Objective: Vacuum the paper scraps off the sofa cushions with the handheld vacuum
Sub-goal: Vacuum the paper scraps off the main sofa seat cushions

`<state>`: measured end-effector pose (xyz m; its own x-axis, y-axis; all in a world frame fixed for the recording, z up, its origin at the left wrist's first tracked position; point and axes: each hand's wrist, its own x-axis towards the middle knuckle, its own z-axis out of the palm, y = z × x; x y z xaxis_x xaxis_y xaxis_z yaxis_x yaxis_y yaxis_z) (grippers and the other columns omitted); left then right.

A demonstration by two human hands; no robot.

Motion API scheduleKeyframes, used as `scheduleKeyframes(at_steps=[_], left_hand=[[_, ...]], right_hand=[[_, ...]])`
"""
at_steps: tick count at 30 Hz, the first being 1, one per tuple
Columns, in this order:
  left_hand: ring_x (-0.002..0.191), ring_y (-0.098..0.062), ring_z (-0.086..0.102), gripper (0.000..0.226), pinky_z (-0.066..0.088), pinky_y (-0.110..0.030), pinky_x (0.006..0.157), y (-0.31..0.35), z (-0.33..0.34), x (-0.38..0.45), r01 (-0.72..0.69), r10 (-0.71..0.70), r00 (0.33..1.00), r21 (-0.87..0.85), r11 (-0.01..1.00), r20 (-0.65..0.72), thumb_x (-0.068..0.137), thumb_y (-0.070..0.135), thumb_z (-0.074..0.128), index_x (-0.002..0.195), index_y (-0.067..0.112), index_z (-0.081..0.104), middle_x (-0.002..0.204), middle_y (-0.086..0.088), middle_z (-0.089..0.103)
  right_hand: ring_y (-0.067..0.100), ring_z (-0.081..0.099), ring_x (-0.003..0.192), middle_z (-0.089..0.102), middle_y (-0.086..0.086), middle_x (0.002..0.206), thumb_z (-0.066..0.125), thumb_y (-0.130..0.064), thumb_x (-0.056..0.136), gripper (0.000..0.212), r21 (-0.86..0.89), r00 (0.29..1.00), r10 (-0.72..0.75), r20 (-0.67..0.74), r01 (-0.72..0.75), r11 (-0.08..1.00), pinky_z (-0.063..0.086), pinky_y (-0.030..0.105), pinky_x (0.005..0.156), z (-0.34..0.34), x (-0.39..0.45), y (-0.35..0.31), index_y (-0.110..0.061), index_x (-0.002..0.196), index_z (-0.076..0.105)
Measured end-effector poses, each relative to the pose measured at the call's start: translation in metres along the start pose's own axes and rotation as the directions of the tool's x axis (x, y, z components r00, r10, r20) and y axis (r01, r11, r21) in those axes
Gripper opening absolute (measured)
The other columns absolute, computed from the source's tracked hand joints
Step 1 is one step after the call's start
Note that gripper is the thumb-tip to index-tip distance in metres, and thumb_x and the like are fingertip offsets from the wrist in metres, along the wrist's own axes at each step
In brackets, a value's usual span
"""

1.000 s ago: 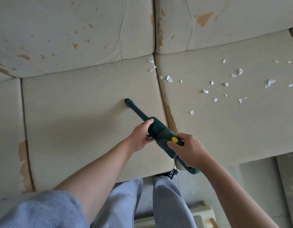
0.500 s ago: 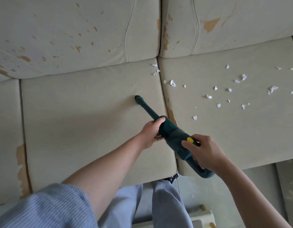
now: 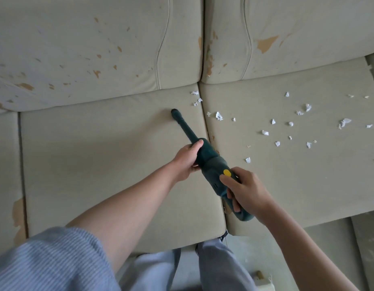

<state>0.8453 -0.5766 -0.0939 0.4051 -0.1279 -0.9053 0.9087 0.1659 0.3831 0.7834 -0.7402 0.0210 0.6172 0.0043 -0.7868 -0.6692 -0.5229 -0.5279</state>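
Item: dark-green plastic handheld vacuum [image 3: 211, 164], both your hands clasping it, left hand [image 3: 187, 161] forward, right hand [image 3: 248, 191] rear. Step: mid-sweep. Next, likely: white torn paper scraps [image 3: 218, 116] right of the nozzle.

Dark teal handheld vacuum [image 3: 211, 162] with yellow button [image 3: 227, 172]; white paper scraps [image 3: 218, 115]; beige sofa cushions [image 3: 93, 164] with orange-brown worn patches; blue-white striped sleeve [image 3: 49, 261].
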Motion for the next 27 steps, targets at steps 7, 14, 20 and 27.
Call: scheduleKeyframes(at_steps=[7, 14, 20, 27], left_hand=[[0.108, -0.022, 0.072, 0.033, 0.059, -0.043, 0.097, 0.040, 0.050, 0.033, -0.123, 0.125, 0.992, 0.075, 0.990, -0.024, 0.100, 0.049, 0.060, 0.119, 0.023, 0.064, 0.119, -0.003, 0.074], [0.107, -0.022, 0.071, 0.046, 0.060, -0.038, 0.092, 0.049, 0.076, 0.047, -0.055, 0.061, 0.994, 0.069, 0.996, -0.088, 0.100, 0.050, 0.060, 0.129, 0.014, 0.061, 0.117, -0.005, 0.073], [0.109, -0.024, 0.071, 0.046, 0.062, -0.037, 0.087, 0.020, 0.089, 0.028, 0.022, -0.023, 0.991, -0.009, 1.000, -0.134, 0.100, 0.047, 0.061, 0.129, 0.012, 0.060, 0.120, -0.008, 0.072], [0.111, -0.026, 0.070, 0.040, 0.061, -0.040, 0.088, 0.009, 0.114, 0.029, 0.031, -0.045, 0.986, -0.088, 0.996, -0.162, 0.099, 0.045, 0.062, 0.125, 0.014, 0.061, 0.120, -0.009, 0.072]], right_hand=[[0.016, 0.044, 0.032, 0.054, 0.001, 0.048, 0.056, -0.025, 0.097, 0.028, 0.107, 0.991, -0.035, -0.129, 0.049, 0.993, 0.040, 0.024, 0.041, -0.034, 0.026, -0.004, -0.006, 0.076, 0.050], [0.015, 0.043, 0.031, 0.053, 0.000, 0.046, 0.054, -0.024, 0.095, 0.026, 0.082, 0.999, -0.028, -0.016, 0.029, 0.996, 0.042, 0.025, 0.046, -0.078, 0.056, -0.005, -0.007, 0.076, 0.050], [0.013, 0.046, 0.033, 0.059, 0.008, 0.058, 0.054, -0.027, 0.096, 0.027, -0.013, 0.993, -0.017, 0.115, 0.019, 1.000, 0.046, 0.031, 0.053, -0.106, 0.039, 0.012, -0.009, 0.077, 0.053], [0.014, 0.044, 0.031, 0.054, 0.004, 0.045, 0.053, -0.025, 0.097, 0.028, -0.084, 0.994, -0.021, 0.109, 0.031, 0.996, 0.044, 0.027, 0.051, -0.129, 0.037, 0.021, -0.008, 0.075, 0.052]])
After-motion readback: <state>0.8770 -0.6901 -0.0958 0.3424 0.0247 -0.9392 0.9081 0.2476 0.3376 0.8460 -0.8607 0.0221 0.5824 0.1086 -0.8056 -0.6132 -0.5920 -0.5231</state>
